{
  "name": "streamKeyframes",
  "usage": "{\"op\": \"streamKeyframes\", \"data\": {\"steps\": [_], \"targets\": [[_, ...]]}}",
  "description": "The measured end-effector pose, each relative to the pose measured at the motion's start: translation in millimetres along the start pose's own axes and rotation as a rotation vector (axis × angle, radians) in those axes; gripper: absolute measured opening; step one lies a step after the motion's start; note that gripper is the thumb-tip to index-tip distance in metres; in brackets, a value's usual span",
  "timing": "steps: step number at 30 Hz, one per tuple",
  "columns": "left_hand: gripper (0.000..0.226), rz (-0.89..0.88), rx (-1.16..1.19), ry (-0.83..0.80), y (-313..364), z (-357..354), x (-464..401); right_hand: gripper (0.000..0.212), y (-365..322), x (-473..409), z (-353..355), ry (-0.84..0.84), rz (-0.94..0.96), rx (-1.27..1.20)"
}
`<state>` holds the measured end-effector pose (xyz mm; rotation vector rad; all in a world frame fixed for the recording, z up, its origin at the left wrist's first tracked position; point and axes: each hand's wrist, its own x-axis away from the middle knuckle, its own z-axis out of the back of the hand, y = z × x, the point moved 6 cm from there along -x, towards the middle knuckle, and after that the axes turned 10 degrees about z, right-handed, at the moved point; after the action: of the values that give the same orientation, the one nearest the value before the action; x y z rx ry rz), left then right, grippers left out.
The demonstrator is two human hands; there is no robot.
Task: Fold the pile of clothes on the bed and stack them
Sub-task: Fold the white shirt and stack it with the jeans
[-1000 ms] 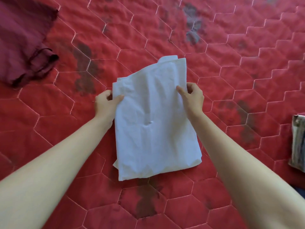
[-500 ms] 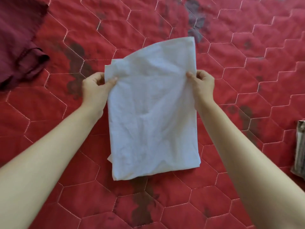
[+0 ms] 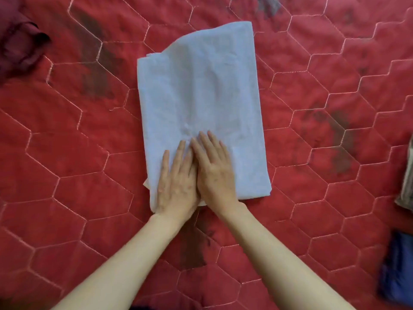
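A red quilted bed cover (image 3: 67, 153) with stitched hexagons fills the view, and we have one pale folded cloth (image 3: 201, 97) lying flat in the middle of it. Its long axis runs straight away from us. We press both palms side by side on its near end: left hand (image 3: 176, 182) and right hand (image 3: 214, 173), fingers straight and spread, holding nothing. The cloth stretches ahead of our fingertips, so the smoothing likely runs forward; neither hand is nearer. Counting: one dark maroon garment (image 3: 17, 41) at far left, one patterned piece (image 3: 407, 182) and one blue piece (image 3: 400, 276) at the right edge, both blurred.
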<state>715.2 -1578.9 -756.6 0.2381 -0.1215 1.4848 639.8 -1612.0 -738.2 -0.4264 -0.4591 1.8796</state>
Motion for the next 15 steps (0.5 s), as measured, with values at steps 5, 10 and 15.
{"op": "streamKeyframes", "data": {"steps": [5, 10, 15], "targets": [[0.061, 0.131, 0.033, -0.011, -24, -39, 5, 0.049, 36, 25, -24, -0.189, 0.030, 0.281], [0.058, 0.325, 0.186, 0.016, -59, -40, 29, 0.056, 101, 76, 5, -0.241, -0.297, 0.362], [0.059, 0.220, 0.109, 0.039, -63, -16, 18, 0.059, 108, 76, 34, -0.116, -0.418, 0.320]]}}
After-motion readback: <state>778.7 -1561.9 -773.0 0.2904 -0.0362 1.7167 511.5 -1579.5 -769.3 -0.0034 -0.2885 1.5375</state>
